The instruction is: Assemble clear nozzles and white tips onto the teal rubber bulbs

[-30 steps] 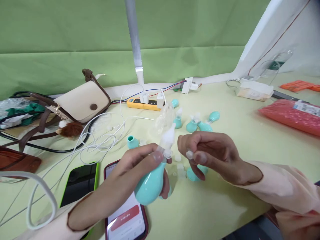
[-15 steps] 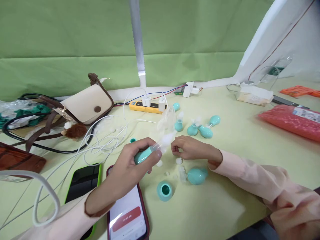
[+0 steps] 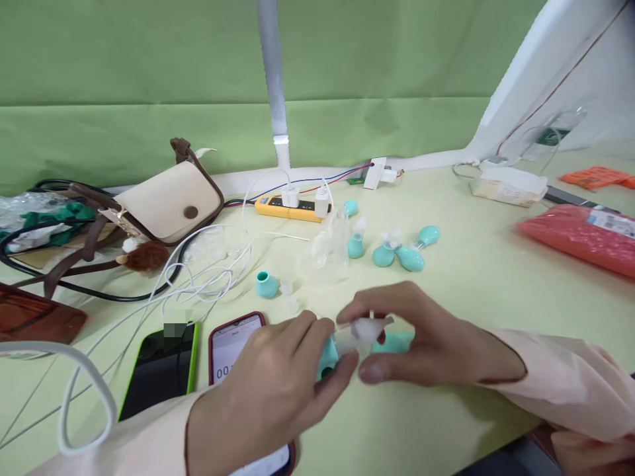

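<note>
My left hand [image 3: 282, 377] is closed around a teal nasal aspirator, its bulb mostly hidden by my fingers. From the grip a clear connector and a milky white tip [image 3: 370, 327] point right. My right hand [image 3: 417, 337] curves around that tip with thumb and forefinger apart; whether it touches is unclear. Behind the right fingers lies a teal bulb [image 3: 397, 342]. Just under my left thumb, part of another teal bulb with a dark hole shows. Farther left stands an open teal bulb [image 3: 266, 284] beside small clear parts [image 3: 289, 295].
Several teal aspirators [image 3: 409, 258] lie farther back, near a crumpled clear bag [image 3: 325, 254]. A phone [image 3: 235, 340] is partly under my left arm, beside a green-edged phone [image 3: 161, 363]. White cables, a yellow power strip [image 3: 290, 209], a cream bag [image 3: 171, 201] and a pink package [image 3: 580, 238] are around.
My left hand has moved right and down, carrying the aspirator. My right hand has come nearer, spreading its curled fingers around the white tip. The open bulb at left is now uncovered.
</note>
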A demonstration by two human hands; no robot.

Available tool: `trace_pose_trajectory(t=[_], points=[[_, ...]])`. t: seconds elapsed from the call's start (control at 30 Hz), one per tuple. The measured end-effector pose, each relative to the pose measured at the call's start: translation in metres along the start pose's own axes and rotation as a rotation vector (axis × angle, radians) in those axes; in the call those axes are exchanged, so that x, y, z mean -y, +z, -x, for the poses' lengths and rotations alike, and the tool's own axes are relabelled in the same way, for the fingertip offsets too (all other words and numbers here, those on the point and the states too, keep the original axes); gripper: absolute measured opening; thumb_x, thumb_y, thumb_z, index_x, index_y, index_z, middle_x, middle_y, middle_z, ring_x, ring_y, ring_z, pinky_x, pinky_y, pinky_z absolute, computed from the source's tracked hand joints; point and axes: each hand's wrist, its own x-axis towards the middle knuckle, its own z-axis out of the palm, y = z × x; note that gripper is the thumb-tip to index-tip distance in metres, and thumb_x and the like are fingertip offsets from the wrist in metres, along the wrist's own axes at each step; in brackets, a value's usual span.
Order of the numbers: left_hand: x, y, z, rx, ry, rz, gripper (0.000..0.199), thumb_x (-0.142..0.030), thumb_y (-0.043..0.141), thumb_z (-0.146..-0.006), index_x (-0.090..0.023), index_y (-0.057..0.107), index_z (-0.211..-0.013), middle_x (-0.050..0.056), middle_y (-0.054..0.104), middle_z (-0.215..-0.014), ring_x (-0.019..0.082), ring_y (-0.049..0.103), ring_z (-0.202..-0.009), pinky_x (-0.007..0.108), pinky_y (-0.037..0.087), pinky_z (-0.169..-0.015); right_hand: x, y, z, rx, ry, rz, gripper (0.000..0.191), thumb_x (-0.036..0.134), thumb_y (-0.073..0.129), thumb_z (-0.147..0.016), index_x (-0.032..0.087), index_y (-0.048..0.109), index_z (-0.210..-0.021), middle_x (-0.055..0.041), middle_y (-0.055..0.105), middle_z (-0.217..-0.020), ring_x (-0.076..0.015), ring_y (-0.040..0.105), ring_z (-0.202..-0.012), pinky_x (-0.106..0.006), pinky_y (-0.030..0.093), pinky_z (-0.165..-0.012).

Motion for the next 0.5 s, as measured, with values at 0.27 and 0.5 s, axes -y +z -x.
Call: trace_pose_trajectory(t=[0.27, 0.5], points=[[-0.010, -0.012, 0.003, 0.198, -0.125, 0.348, 0.020, -0.035, 0.053, -0.083, -0.020, 0.052, -0.070, -0.003, 0.057, -0.062, 0.011, 0.055, -0.054, 0.022, 0.039, -0.049, 0.005, 0.005, 0.004, 0.267, -0.097, -0.130, 0.013, 0.021, 0.048, -0.088, 0.013, 0.051, -0.079, 0.0021, 0.047, -0.060, -0.0072, 0.040, -0.052, -0.019, 0.034, -0.050], [-0.001, -0.017, -0.007, 0.288, -0.227, 0.702, 0.029, -0.036, 0.073, -0.065, -0.018, 0.053, -0.052, -0.008, 0.045, -0.048, 0.006, 0.044, -0.044, 0.019, 0.036, -0.047, -0.001, 0.001, 0.002, 0.372, 0.011, -0.428, 0.021, 0.028, 0.048, -0.087, 0.014, 0.050, -0.072, 0.0051, 0.037, -0.054, -0.0048, 0.031, -0.046, -0.017, 0.028, -0.042]])
